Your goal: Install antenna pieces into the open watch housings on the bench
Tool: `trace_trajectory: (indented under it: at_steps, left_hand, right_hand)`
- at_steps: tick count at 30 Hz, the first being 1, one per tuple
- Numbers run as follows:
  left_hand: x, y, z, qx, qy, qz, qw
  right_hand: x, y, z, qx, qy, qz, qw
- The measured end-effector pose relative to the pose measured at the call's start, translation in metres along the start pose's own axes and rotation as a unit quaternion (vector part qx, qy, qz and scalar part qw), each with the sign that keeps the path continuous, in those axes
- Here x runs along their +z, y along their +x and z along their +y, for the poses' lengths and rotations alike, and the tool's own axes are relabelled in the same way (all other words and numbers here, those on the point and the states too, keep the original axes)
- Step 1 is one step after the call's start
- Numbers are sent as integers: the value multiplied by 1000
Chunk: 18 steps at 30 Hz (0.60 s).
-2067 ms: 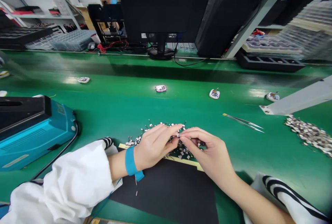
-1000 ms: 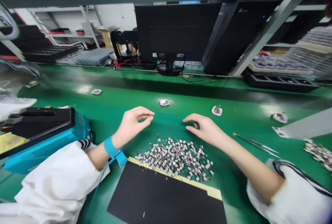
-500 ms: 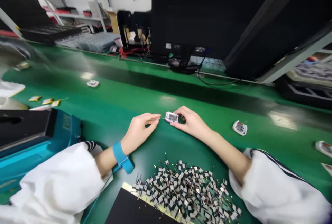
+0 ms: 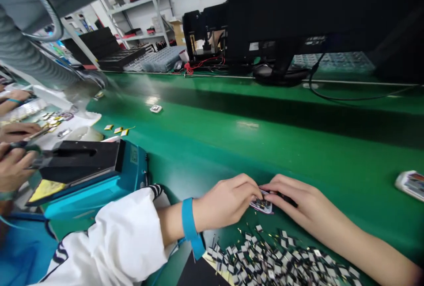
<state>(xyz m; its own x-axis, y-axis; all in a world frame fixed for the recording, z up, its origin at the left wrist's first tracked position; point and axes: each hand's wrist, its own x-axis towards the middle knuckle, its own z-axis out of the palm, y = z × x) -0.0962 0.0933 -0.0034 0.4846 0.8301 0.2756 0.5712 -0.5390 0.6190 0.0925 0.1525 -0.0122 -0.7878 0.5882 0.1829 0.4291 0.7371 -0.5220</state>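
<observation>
A small white-rimmed electronic device (image 4: 263, 206) with a circuit board inside lies between my two hands, just above the pile. My right hand (image 4: 298, 195) grips its upper right edge between thumb and fingers. From the other side, my left hand (image 4: 228, 200) has its fingertips pressed together over the device's upper left corner; whatever they pinch is hidden. A blue wrist strap (image 4: 189, 224) circles my left wrist. Close below both hands spreads a heap of small grey-and-black parts with short wire leads (image 4: 278, 259), partly over a black sheet (image 4: 202, 272).
Left of me stands a teal machine (image 4: 132, 166), with a co-worker's hand (image 4: 15, 166) beside it. Several yellow-edged battery packs (image 4: 118, 130) lie past it. Similar devices rest farther off (image 4: 156, 108) and at right (image 4: 412, 184). A monitor (image 4: 298, 12) stands behind.
My left hand has come over to the device and now touches it. The device sits closer to the pile. My view has swung left, bringing a co-worker's hands into sight.
</observation>
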Motion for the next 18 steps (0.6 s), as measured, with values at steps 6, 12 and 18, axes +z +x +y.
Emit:
trace_trajectory:
  at_steps: [6,12,18]
  left_hand:
    - [1,0,1,35,19,-25,999]
    - [-1,3,-1,28,-41,-10,999]
    - [1,3,-4,47,-61,3,997]
  right_hand:
    - [4,-3,5,-28,4,61,998]
    - [8,-7,11,-61,-27,89,994]
    - [17,-15,16,-68,-55,101,991]
